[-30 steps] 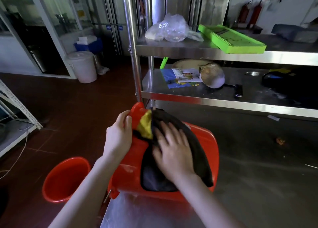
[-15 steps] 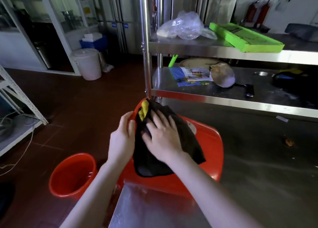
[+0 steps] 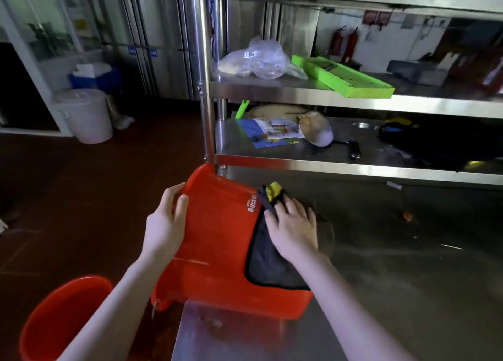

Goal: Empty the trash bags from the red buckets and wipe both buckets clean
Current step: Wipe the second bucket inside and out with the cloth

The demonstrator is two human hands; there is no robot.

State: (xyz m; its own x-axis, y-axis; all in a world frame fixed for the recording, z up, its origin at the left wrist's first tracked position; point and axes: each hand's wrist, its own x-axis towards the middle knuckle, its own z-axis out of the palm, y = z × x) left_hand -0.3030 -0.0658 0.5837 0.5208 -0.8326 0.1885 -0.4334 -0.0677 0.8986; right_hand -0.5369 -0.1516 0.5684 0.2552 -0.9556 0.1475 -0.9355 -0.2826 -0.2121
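Since only one bucket is under the cloth, everything turns on how it lies on the steel table (image 3: 408, 279). The shelf rack (image 3: 299, 164) stands along the table's far edge. The red bucket (image 3: 217, 238) lies on its side at the near left corner, with part of its rim hanging past the left edge. Its long axis runs from the near edge toward the rack, wide mouth toward the person and narrower base away. The second red bucket (image 3: 54, 319) stands upright on the floor below the table's left edge, well apart from both hands; it looks bare inside, though that corner is dim and cut off.

A dark cloth (image 3: 269, 268) with a yellow patch drapes over the right flank of the lying bucket. The left hand (image 3: 163, 224) grips the wall's far left near the base, fingers curled round it. The right hand (image 3: 294, 230), fingers spread flat, presses the cloth to the wall. The bare red face lies to the left of the right hand; I judge the next stroke should cross the axis toward the left hand, which steadies the bucket.
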